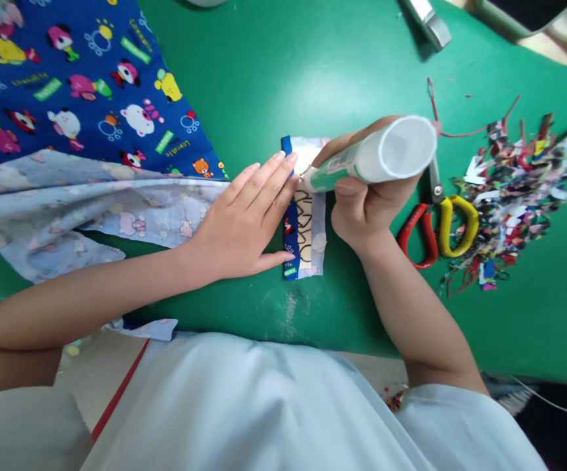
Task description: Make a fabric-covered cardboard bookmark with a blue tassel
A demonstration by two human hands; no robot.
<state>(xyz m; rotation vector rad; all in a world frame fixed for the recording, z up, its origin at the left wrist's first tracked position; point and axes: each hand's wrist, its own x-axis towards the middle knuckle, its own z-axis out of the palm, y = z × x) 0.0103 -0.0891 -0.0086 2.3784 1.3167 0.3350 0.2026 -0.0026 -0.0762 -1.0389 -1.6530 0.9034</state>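
Observation:
A small rectangular strip of fabric [318,229] lies on the green table, its blue printed edge folded over along the left side. Clear zigzag lines of what looks like glue run down its pale middle. My left hand [246,219] lies flat with fingers stretched, its fingertips pressing the folded blue edge. In my right hand [369,203] is a white bottle with a green label [356,160], tilted with its narrow nozzle down at the strip, close to my left fingertips. The upper end of the strip is partly behind the bottle and fingers.
Blue cartoon-print cloth [91,85] and pale cloth [136,196] cover the table's left. On the right lie scissors with red and yellow handles [452,226] beside a heap of fabric scraps [518,190]. A metal object [428,23] sits at the back.

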